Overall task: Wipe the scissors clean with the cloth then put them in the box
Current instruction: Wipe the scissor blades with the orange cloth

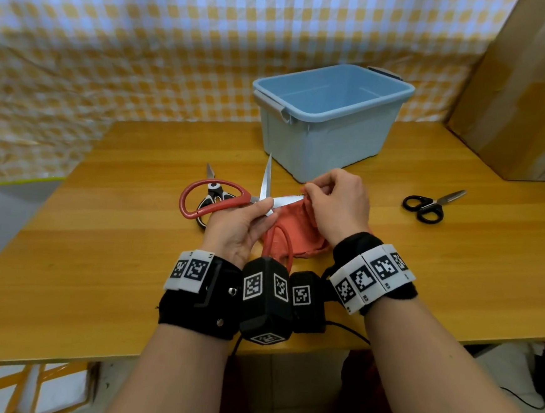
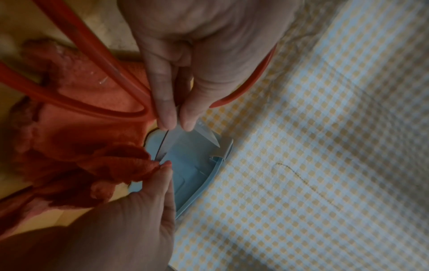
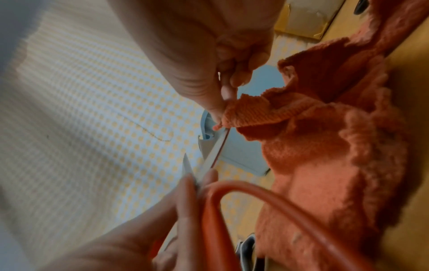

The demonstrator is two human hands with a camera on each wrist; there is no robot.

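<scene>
Red scissors (image 1: 219, 199): wiping under way.
Left hand (image 1: 240, 226) pinches the open blades' pivot; right hand (image 1: 336, 201) pinches cloth (image 1: 298, 237) round one blade. Box (image 1: 330, 119) empty; two other scissors unwiped.

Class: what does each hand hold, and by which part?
Left hand: red-handled scissors, pinched at the pivot. Right hand: orange cloth, pinched around one blade.

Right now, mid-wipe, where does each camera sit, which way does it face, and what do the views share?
Head: above the table, looking forward and down; both forearms, left hand and right hand show.
Left wrist: looks along the left hand's fingers pinching the red scissors near the pivot.
Right wrist: looks along the right hand's fingers pinching the cloth on one blade.
All three share the scissors, cloth, blue box and both hands.
</scene>
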